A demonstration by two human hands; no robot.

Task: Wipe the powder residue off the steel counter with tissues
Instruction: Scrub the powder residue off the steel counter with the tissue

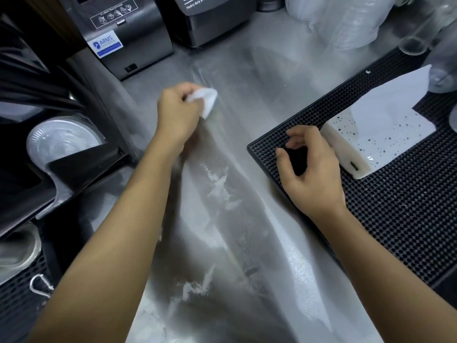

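Observation:
My left hand (176, 111) grips a folded white tissue (206, 100) and presses it on the steel counter (247, 78) near the far middle. White powder smears (220, 186) lie on the counter between my arms, with more powder (195, 285) nearer to me. My right hand (311, 169) hovers over the corner of the black rubber mat (395, 219), its fingers curled and apart, holding nothing. It is just left of a white star-patterned tissue pack (380, 142), from which a tissue sheet (395, 97) sticks up.
Two dark machines (128, 33) (212, 18) stand at the back of the counter. A black rack with clear plastic lids (61, 142) lines the left side. Plastic bags (346, 18) and glassware (418, 38) sit at the back right.

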